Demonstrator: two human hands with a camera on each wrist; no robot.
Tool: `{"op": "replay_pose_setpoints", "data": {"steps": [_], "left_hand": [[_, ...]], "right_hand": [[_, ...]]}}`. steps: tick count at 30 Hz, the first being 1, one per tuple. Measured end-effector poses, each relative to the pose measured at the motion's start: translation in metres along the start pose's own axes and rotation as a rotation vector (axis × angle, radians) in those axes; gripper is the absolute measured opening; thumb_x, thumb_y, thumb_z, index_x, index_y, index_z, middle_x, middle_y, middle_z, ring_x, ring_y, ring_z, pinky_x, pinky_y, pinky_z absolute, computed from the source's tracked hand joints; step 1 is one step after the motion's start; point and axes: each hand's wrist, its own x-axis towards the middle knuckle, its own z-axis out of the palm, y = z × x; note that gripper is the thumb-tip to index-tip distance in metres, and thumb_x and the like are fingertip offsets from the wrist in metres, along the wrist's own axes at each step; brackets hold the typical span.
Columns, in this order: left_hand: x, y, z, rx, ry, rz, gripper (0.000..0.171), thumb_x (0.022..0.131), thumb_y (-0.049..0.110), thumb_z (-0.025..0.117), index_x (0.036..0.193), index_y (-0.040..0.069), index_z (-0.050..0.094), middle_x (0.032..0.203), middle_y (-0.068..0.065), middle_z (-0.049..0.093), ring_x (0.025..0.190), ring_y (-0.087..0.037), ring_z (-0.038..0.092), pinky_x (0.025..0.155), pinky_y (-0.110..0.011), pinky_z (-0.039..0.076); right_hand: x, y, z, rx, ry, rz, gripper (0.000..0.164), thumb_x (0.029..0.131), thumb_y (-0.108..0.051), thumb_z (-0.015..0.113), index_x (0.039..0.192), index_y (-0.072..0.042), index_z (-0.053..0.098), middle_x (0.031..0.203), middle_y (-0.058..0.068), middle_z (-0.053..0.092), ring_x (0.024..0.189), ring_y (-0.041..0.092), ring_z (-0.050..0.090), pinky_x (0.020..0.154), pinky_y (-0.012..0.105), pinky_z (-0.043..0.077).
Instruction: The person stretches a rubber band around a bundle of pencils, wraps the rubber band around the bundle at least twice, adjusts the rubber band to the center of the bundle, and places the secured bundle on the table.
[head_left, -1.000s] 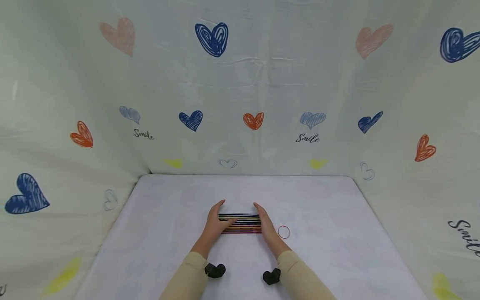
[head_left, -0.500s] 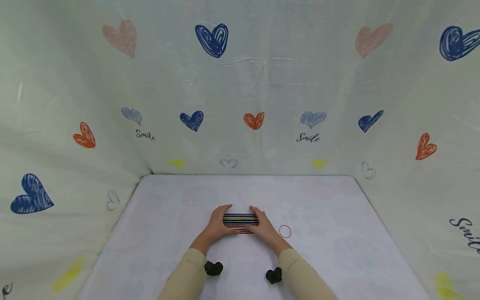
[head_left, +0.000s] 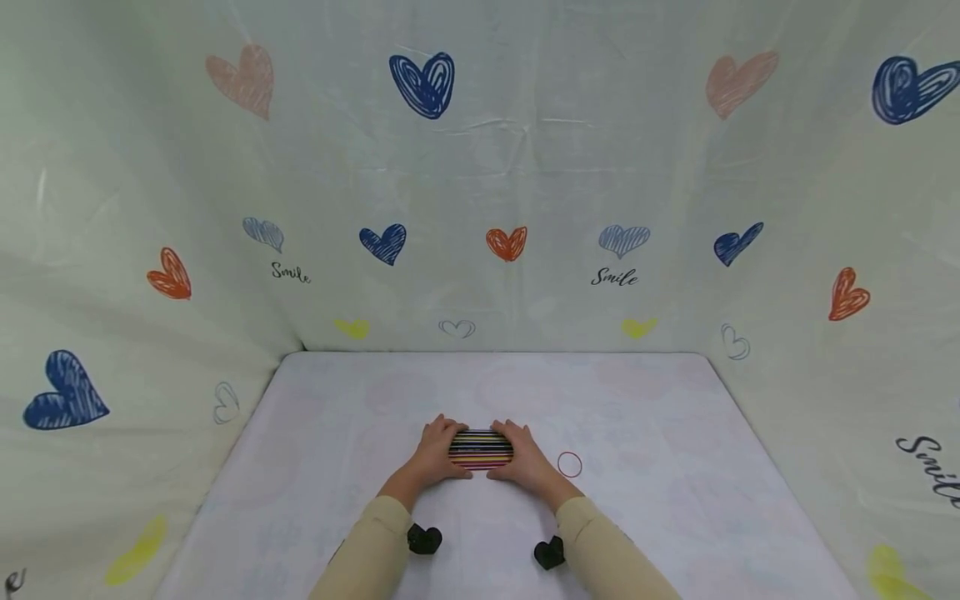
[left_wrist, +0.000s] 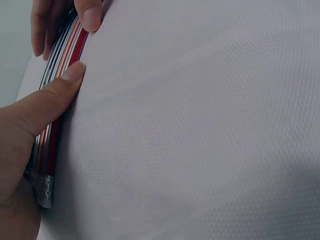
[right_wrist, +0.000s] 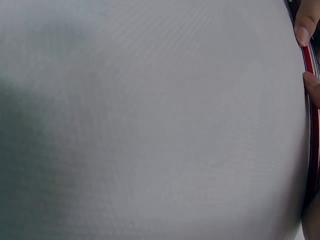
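A row of striped pencils, red, yellow, white and dark, lies crosswise on the white table in the head view. My left hand grips their left end, thumb on the near side and fingers on the far side. Around the right end, my right hand holds them the same way. In the left wrist view, a metal ferrule and pale eraser end stick out below the left thumb. Only a sliver of the red pencil shows at the right edge of the right wrist view. Both palms hide the pencil ends in the head view.
A thin red ring, like a rubber band, lies just right of my right hand. The white table reaches back to a heart-printed curtain. Dark heart-shaped pieces sit by both sleeves.
Both hands have come inward along the pencils, and the thumbs have moved from over them to their near edge. More coloured stripes show between the hands. The red ring stays in place.
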Motion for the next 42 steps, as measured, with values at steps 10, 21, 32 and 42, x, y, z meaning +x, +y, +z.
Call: {"op": "replay_pose_setpoints", "data": {"steps": [10,21,32,42], "left_hand": [[-0.005,0.018,-0.003,0.131,0.003,-0.057,0.074,0.068,0.030,0.091,0.129,0.008,0.055,0.124,-0.012,0.048,0.121,-0.034,0.040,0.103,-0.049,0.034],[-0.008,0.021,0.001,0.326,0.063,-0.039,0.064,0.067,0.039,0.090,0.119,0.012,0.062,0.114,-0.008,0.055,0.113,-0.032,0.047,0.107,-0.053,0.027],[-0.005,0.027,-0.002,0.364,-0.016,-0.103,0.049,0.069,0.040,0.088,0.105,0.018,0.063,0.095,0.000,0.054,0.093,-0.024,0.051,0.085,-0.042,0.043],[-0.001,0.033,-0.003,0.397,-0.086,-0.175,0.035,0.071,0.040,0.087,0.091,0.020,0.067,0.081,0.005,0.053,0.079,-0.018,0.050,0.078,-0.044,0.041]], "right_hand": [[0.000,-0.010,0.001,-0.113,-0.019,0.015,0.069,0.077,-0.017,0.084,0.137,-0.003,0.052,0.143,0.016,0.048,0.137,0.039,0.034,0.111,0.054,0.021],[-0.002,-0.024,0.004,-0.384,0.035,0.006,0.061,0.074,-0.026,0.086,0.127,-0.008,0.062,0.117,0.005,0.064,0.111,0.025,0.053,0.097,0.045,0.040],[0.000,-0.027,0.002,-0.388,0.013,0.023,0.047,0.073,-0.026,0.087,0.112,-0.006,0.068,0.098,0.000,0.052,0.093,0.020,0.048,0.084,0.037,0.043],[0.005,-0.029,0.000,-0.277,-0.062,0.074,0.033,0.075,-0.017,0.085,0.100,-0.007,0.067,0.087,-0.002,0.055,0.083,0.017,0.052,0.079,0.037,0.045]]}}
